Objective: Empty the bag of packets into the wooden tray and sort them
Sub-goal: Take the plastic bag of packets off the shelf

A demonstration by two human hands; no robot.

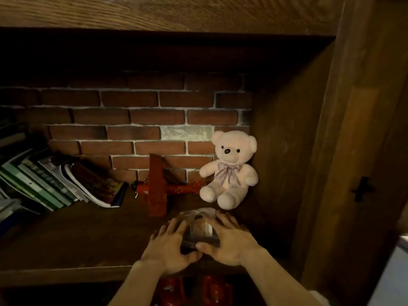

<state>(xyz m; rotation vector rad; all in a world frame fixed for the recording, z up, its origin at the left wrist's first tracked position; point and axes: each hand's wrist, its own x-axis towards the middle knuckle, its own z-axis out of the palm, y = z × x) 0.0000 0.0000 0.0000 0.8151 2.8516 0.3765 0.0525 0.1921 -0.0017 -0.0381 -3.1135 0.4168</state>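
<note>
Fingers [176, 224] of both hands are spread and cupped round a clear bag [199, 226] on the wooden shelf [77, 244]; left hand [170, 246] and right hand [229, 241] press its sides; looks like the fetching step; next it needs lifting clear of the teddy bear [229, 171]; no wooden tray in view.

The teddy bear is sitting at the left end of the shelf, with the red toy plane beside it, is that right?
Not quite. The head view shows the teddy bear at the right end of the shelf, against the wooden side wall. The red toy plane is beside it.
</note>
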